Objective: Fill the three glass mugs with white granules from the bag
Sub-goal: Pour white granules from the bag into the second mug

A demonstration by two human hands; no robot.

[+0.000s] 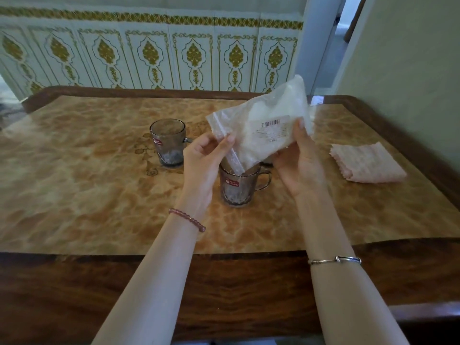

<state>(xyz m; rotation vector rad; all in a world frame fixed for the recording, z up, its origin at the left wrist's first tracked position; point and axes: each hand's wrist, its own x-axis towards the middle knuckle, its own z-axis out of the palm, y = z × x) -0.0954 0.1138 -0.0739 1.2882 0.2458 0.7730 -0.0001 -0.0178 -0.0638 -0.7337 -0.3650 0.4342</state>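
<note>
Both hands hold a clear plastic bag of white granules (263, 130) tilted over the near glass mug (236, 188). My left hand (206, 158) pinches the bag's open lower edge, whose corner dips into that mug's mouth. My right hand (298, 163) grips the bag's right side by the barcode label. A second smoky glass mug (167, 143) with a red sticker stands farther back on the left and looks empty. Just a handle (267, 163) of another mug shows behind the bag. I cannot tell how much is in the near mug.
The mugs stand on a marbled tan table top (87, 195) with a dark wooden rim. A folded pink cloth (368, 163) lies at the right. A patterned tiled wall (149, 53) runs behind the table.
</note>
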